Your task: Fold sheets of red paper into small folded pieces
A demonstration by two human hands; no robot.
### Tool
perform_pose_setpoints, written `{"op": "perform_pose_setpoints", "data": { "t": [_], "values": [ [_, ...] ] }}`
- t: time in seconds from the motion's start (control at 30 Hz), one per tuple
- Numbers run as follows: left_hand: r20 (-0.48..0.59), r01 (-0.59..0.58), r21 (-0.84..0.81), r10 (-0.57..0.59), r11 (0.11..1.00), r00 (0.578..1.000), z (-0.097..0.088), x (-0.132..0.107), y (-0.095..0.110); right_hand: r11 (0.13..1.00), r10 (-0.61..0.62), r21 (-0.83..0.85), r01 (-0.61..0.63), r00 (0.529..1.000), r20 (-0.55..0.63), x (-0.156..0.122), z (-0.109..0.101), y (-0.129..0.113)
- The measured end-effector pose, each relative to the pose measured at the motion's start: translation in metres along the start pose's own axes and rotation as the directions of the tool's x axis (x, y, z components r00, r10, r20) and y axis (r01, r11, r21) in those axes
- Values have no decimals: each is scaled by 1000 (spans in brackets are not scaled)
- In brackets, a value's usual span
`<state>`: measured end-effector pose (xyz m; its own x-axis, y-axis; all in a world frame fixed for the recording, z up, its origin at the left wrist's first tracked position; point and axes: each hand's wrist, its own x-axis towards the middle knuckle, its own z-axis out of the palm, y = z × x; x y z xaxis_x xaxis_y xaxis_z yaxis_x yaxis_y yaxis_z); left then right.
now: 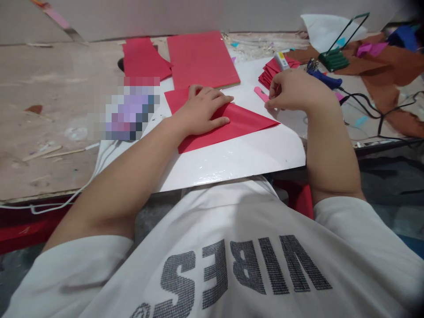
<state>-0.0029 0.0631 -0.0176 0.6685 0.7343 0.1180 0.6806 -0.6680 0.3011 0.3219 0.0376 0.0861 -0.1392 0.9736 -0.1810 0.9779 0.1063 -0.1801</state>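
My left hand (207,110) lies with its fingers spread on a folded red sheet of paper (245,118), pressing it against the white board (232,163). The folded sheet tapers to a point on the right. Above the board's right side, my right hand (289,90) pinches a pink flat stick (261,93) with a rounded end; its other end is hidden by the fingers. Just behind that hand sits a stack of folded red papers (269,73), with a small grey block (282,61) bearing a yellow label on top.
A red sheet stack (202,59) and loose red paper (141,57) lie at the back. Left is a blurred-out phone-like object (129,112) with a white cable (96,170). At right are a green stand (334,59), a blue-handled tool (326,79), black cords (364,104) and brown scraps (380,70).
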Motion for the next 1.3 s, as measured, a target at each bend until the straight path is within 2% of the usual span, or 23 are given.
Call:
{"op": "perform_pose_setpoints", "data": {
  "t": [0.1,0.23,0.3,0.33,0.4,0.47,0.5,0.73,0.9,1.3],
  "values": [
    [-2,-5,-7,5,1000,1000,0,0,0,1000,10,-7,-10,1000,-27,3,4,-2],
    [-11,-3,-12,3,1000,1000,2,0,-1,996,-88,6,91,974,-207,9,12,-3],
    [-15,-1,-14,1,1000,1000,2,0,-1,983,-142,75,167,953,-269,8,12,-3],
    [-17,1,-18,-1,1000,1000,2,0,-1,968,-173,139,210,955,-240,6,11,-3],
    [-20,4,-32,-5,999,1000,2,1,-1,924,-258,273,268,963,-71,3,7,-1],
    [-24,1,-48,-3,999,1000,2,1,-1,897,-337,338,285,935,108,3,5,1],
    [-28,-1,-55,-1,998,1000,1,1,-1,896,-356,338,289,921,156,5,5,2],
    [-35,-1,-66,-1,998,999,0,1,0,918,-324,315,243,916,236,21,13,11],
    [-34,6,-60,-8,998,999,0,2,0,939,-289,272,212,914,286,15,6,10],
    [-19,-1,-58,0,998,1000,-1,1,0,942,-244,306,135,904,352,13,0,16]
  ]
}}
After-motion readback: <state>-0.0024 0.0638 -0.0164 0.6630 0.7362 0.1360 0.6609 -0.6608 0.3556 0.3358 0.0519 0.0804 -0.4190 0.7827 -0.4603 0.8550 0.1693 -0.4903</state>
